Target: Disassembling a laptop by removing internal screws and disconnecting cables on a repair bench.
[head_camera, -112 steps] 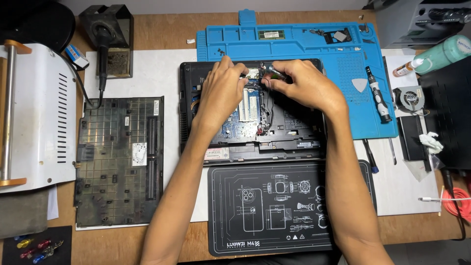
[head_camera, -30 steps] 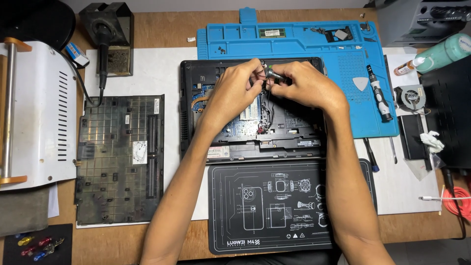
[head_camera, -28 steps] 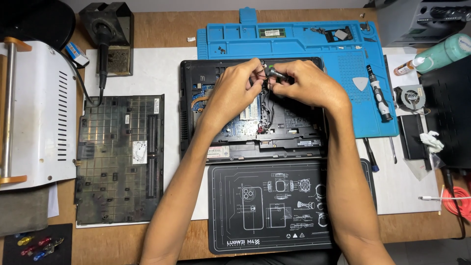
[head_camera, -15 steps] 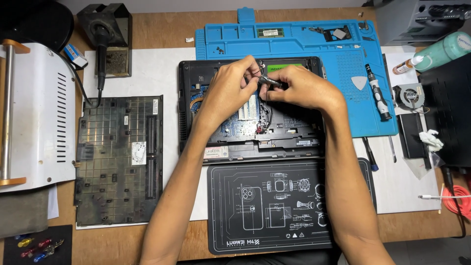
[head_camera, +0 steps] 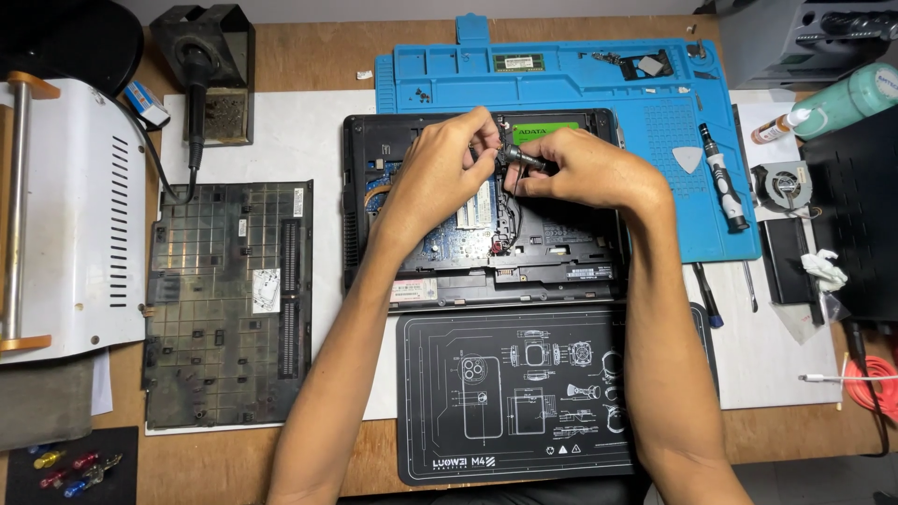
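Note:
An opened black laptop (head_camera: 561, 266) lies bottom up in the middle of the desk, its circuit board and memory slots exposed. Both hands meet above its upper middle. My right hand (head_camera: 585, 173) grips a small silver and black precision screwdriver (head_camera: 522, 157), held roughly level and pointing left. My left hand (head_camera: 444, 168) pinches at the screwdriver's tip end with its fingertips. Whatever sits at the tip is hidden by the fingers.
The laptop's removed bottom cover (head_camera: 229, 304) lies at left. A dark work mat (head_camera: 543, 393) sits in front, a blue repair mat (head_camera: 599, 89) behind with small parts. Another screwdriver (head_camera: 725, 178), a fan (head_camera: 781, 185), a soldering stand (head_camera: 201, 65) and a white machine (head_camera: 65, 206) surround the area.
Both hands have lifted from the laptop's interior toward its upper edge and come together at the screwdriver's tip. The laptop and the other things have stayed in place.

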